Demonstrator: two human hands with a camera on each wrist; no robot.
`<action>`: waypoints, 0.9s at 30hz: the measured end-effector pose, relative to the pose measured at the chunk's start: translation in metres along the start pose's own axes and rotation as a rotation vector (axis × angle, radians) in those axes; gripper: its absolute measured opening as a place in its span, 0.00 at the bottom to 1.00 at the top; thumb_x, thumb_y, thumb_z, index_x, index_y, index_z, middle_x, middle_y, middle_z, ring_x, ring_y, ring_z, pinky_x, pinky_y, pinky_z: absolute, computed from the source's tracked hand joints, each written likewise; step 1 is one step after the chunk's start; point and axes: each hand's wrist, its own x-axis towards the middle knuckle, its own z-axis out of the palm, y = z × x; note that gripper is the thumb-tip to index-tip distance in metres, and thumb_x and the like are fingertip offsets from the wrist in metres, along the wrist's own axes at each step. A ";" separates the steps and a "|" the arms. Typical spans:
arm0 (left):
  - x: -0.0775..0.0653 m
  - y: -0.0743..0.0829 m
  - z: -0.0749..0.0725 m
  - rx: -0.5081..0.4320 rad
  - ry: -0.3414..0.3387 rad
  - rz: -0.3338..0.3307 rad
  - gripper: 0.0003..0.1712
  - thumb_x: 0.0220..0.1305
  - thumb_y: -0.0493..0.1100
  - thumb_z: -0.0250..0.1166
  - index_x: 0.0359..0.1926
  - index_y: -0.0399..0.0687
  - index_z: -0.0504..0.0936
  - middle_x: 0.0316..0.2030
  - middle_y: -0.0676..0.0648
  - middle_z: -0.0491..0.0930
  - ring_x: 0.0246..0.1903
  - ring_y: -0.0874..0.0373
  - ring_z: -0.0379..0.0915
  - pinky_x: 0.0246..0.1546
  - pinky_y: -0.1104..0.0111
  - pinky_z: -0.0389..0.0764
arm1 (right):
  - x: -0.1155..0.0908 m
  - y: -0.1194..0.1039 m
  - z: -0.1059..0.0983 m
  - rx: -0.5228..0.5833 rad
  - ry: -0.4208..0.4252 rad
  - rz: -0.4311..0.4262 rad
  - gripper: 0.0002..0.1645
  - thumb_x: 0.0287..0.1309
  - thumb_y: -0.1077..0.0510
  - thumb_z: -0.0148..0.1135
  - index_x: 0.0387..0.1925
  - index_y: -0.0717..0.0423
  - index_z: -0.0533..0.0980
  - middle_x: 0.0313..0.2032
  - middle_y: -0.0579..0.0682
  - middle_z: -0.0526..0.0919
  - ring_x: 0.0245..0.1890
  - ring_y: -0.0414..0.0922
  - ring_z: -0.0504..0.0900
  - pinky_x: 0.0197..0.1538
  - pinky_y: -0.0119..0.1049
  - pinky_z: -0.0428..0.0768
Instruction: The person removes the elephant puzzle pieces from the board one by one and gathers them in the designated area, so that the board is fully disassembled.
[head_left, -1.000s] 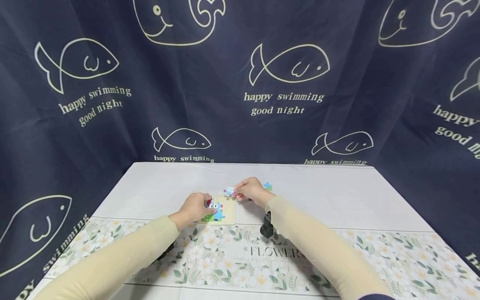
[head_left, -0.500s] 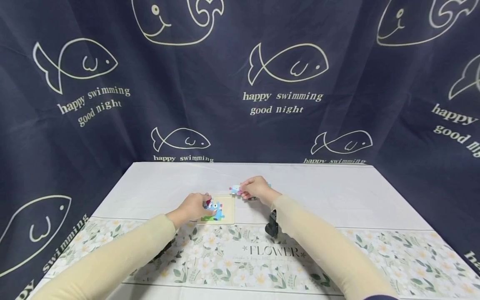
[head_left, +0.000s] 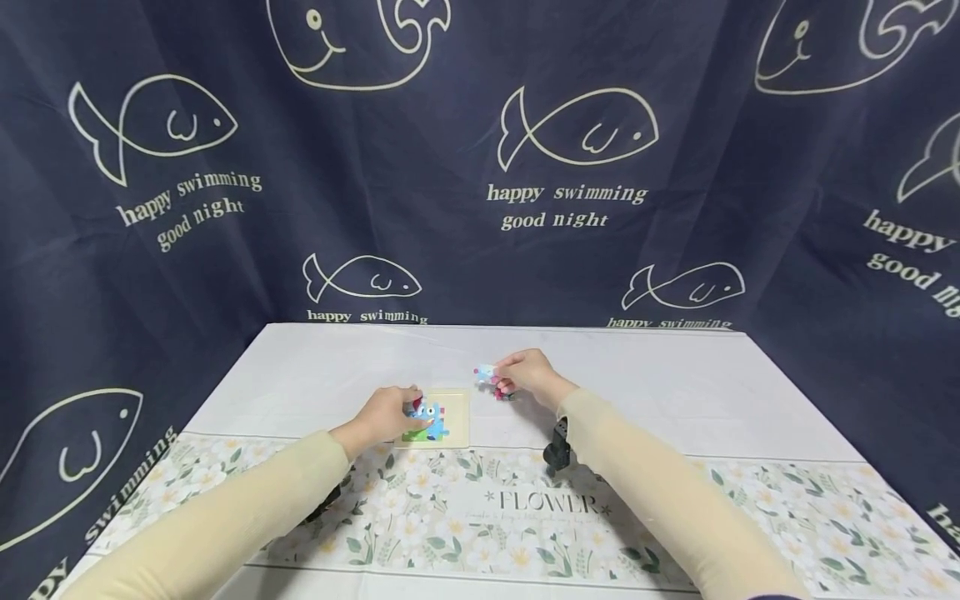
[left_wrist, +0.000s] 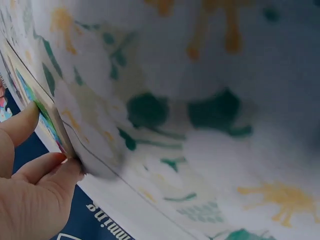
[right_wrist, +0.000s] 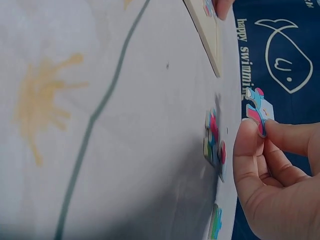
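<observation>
My left hand (head_left: pixel 384 414) holds the pale wooden puzzle board (head_left: pixel 459 421) at its left side. Its thumb lies on the joined puzzle pieces (head_left: pixel 426 433), blue and green with cartoon eyes, and the other fingers are at the board's edge, partly hidden. In the left wrist view that thumb (left_wrist: pixel 22 122) presses the board's face. Beyond and right of the board, my right hand (head_left: pixel 531 372) pinches a jigsaw piece (right_wrist: pixel 260 107), white, blue and pink, between thumb and forefinger, raised off the table. Loose pieces (right_wrist: pixel 211 135) lie beneath that hand.
Another loose blue-and-green piece (right_wrist: pixel 216 222) lies on the white tabletop in the right wrist view. A flower-printed band (head_left: pixel 495 533) crosses the table's near part. A dark blue fish-patterned curtain (head_left: pixel 480 250) hangs behind and at the sides.
My right hand has moved right and slightly away from the board, carrying the jigsaw piece. It now covers the loose blue piece seen earlier. My left hand stays at the board.
</observation>
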 end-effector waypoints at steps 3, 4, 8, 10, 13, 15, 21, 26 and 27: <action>0.000 0.000 -0.001 -0.022 -0.011 0.000 0.36 0.57 0.42 0.71 0.64 0.33 0.70 0.68 0.38 0.65 0.69 0.40 0.60 0.70 0.51 0.61 | 0.001 0.001 -0.004 0.002 0.016 -0.003 0.11 0.62 0.68 0.59 0.44 0.72 0.79 0.25 0.54 0.84 0.22 0.39 0.80 0.37 0.33 0.86; 0.000 -0.001 -0.001 -0.023 -0.014 0.004 0.36 0.57 0.42 0.71 0.64 0.33 0.70 0.68 0.38 0.65 0.69 0.40 0.60 0.70 0.51 0.61 | 0.002 0.001 -0.005 0.001 0.022 -0.004 0.11 0.62 0.68 0.59 0.44 0.72 0.79 0.25 0.53 0.84 0.22 0.39 0.80 0.37 0.33 0.86; 0.000 -0.001 -0.001 -0.027 -0.021 0.009 0.36 0.59 0.44 0.70 0.64 0.32 0.70 0.68 0.37 0.64 0.69 0.40 0.59 0.70 0.51 0.61 | 0.004 0.002 -0.008 0.005 0.031 -0.002 0.11 0.62 0.68 0.59 0.44 0.72 0.79 0.25 0.53 0.84 0.22 0.39 0.81 0.37 0.34 0.86; 0.000 -0.001 -0.001 -0.025 -0.017 0.015 0.36 0.59 0.45 0.70 0.64 0.32 0.70 0.68 0.36 0.65 0.69 0.39 0.59 0.70 0.50 0.62 | 0.003 0.002 -0.009 0.007 0.030 0.000 0.11 0.62 0.68 0.59 0.45 0.72 0.78 0.25 0.53 0.84 0.22 0.39 0.81 0.38 0.34 0.87; -0.001 0.000 -0.001 -0.026 -0.010 0.018 0.36 0.58 0.46 0.71 0.63 0.32 0.71 0.68 0.36 0.65 0.68 0.39 0.59 0.70 0.50 0.62 | 0.002 0.001 -0.013 0.013 0.027 -0.004 0.12 0.62 0.68 0.58 0.45 0.73 0.78 0.26 0.54 0.84 0.22 0.39 0.81 0.38 0.34 0.87; -0.002 0.001 -0.001 -0.014 -0.004 0.029 0.37 0.56 0.45 0.72 0.63 0.31 0.72 0.67 0.35 0.66 0.68 0.38 0.60 0.69 0.50 0.63 | 0.002 0.002 -0.016 0.006 0.035 -0.008 0.12 0.62 0.68 0.58 0.45 0.73 0.78 0.26 0.53 0.84 0.22 0.39 0.81 0.37 0.33 0.86; -0.004 0.004 -0.001 0.015 -0.002 0.028 0.39 0.55 0.45 0.73 0.63 0.31 0.70 0.68 0.36 0.65 0.68 0.38 0.60 0.70 0.51 0.62 | 0.002 0.007 -0.031 0.003 0.074 -0.002 0.13 0.62 0.68 0.58 0.46 0.74 0.78 0.26 0.52 0.83 0.23 0.38 0.80 0.37 0.32 0.86; -0.005 0.006 0.002 0.024 0.004 0.017 0.39 0.54 0.45 0.73 0.63 0.31 0.70 0.68 0.36 0.64 0.68 0.38 0.60 0.70 0.51 0.61 | 0.003 0.014 -0.043 -0.003 0.091 0.002 0.13 0.63 0.68 0.57 0.47 0.74 0.77 0.27 0.52 0.83 0.23 0.38 0.80 0.37 0.32 0.86; -0.005 0.007 0.003 0.027 0.007 0.014 0.39 0.54 0.45 0.73 0.63 0.31 0.71 0.68 0.36 0.64 0.68 0.38 0.60 0.70 0.51 0.61 | 0.003 0.016 -0.044 -0.004 0.094 0.003 0.13 0.63 0.68 0.57 0.47 0.74 0.77 0.27 0.51 0.83 0.23 0.38 0.80 0.37 0.31 0.86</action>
